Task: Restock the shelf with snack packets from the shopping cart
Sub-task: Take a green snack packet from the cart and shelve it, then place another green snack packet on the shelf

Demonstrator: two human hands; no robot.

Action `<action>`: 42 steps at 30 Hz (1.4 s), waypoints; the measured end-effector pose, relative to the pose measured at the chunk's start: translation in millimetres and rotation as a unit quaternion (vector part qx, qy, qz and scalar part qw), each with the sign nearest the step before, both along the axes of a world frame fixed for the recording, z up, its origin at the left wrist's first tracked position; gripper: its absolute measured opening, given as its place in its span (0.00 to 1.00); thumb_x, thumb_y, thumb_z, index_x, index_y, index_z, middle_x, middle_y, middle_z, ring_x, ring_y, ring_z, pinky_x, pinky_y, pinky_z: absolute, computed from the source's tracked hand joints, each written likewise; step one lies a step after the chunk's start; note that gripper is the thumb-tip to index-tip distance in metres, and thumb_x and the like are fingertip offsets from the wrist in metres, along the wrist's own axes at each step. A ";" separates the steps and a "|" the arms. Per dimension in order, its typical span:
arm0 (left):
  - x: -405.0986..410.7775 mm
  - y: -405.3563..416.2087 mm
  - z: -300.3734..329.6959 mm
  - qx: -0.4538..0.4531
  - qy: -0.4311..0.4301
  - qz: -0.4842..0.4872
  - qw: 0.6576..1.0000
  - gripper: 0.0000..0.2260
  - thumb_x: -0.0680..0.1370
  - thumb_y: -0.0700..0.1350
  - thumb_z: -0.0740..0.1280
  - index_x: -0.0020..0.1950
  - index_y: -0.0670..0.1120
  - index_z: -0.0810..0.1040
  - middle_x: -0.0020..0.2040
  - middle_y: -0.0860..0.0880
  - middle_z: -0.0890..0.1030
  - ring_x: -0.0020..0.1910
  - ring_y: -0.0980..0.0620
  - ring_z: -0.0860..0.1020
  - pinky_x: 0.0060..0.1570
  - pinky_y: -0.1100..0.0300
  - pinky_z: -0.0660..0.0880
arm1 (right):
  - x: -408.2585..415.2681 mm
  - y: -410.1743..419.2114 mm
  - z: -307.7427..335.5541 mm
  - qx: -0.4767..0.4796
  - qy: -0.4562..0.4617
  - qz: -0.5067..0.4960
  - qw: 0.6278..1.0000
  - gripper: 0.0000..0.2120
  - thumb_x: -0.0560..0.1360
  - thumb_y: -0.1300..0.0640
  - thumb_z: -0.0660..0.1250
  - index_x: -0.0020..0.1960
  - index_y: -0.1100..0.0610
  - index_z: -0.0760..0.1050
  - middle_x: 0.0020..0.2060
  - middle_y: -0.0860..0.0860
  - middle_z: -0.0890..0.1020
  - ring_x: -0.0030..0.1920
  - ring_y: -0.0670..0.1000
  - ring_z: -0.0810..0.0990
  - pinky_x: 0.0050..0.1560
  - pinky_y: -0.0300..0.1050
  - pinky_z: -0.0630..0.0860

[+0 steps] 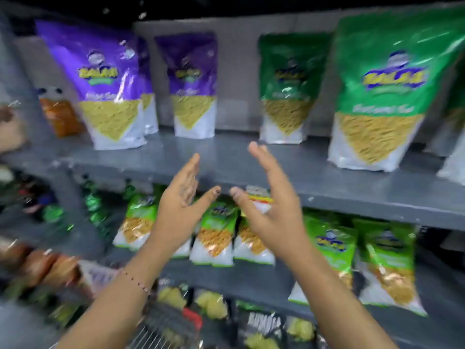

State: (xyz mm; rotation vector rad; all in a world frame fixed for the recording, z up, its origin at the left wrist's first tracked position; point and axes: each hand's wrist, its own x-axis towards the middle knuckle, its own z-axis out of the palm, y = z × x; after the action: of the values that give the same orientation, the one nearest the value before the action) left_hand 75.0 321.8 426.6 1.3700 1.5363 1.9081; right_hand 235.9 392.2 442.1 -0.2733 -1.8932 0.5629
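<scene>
My left hand and my right hand are raised side by side in front of the grey shelf, palms facing each other, fingers apart, holding nothing. On the upper shelf stand purple snack packets at the left and green snack packets at the right, with a gap between a purple packet and a green packet just beyond my fingertips. The wire shopping cart with a red handle piece is below my left forearm. The picture is motion-blurred.
The lower shelf holds several small light-green snack packets lying in rows. Orange packets sit at the far left of the upper shelf. Brown packets and dark green ones fill the left rack. More packets lie below.
</scene>
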 end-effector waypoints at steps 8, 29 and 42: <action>-66.4 -184.9 -250.3 -0.401 -0.089 0.154 0.899 0.21 0.70 0.38 0.71 0.62 0.46 0.77 0.52 0.51 0.80 0.41 0.66 0.77 0.54 0.56 0.80 | -139.9 -92.6 -198.9 -0.040 -0.405 0.248 0.880 0.22 0.71 0.72 0.66 0.65 0.63 0.75 0.65 0.60 0.78 0.68 0.58 0.74 0.68 0.50 0.70; -44.6 -288.9 -361.4 -0.354 -0.346 0.261 0.829 0.45 0.47 0.52 0.86 0.61 0.48 0.75 0.58 0.48 0.81 0.60 0.49 0.78 0.55 0.66 0.77 | -222.7 -151.1 -287.7 0.052 -0.541 0.266 0.796 0.07 0.74 0.57 0.69 0.45 0.46 0.81 0.69 0.40 0.73 0.77 0.49 0.58 0.73 0.71 0.36; -86.6 -184.7 -134.5 -0.068 -0.137 0.264 0.952 0.37 0.51 0.45 0.86 0.56 0.39 0.77 0.45 0.43 0.87 0.46 0.47 0.86 0.44 0.57 0.82 | -129.3 -105.4 5.3 -0.040 -0.085 0.111 0.989 0.37 0.69 0.38 0.69 0.74 0.40 0.58 0.76 0.40 0.58 0.77 0.42 0.52 0.76 0.59 0.56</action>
State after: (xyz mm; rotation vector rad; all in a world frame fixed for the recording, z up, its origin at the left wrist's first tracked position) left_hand -11.6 137.1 292.1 0.6337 1.9746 2.1183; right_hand 106.6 286.7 447.3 -0.1670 -2.0835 0.7884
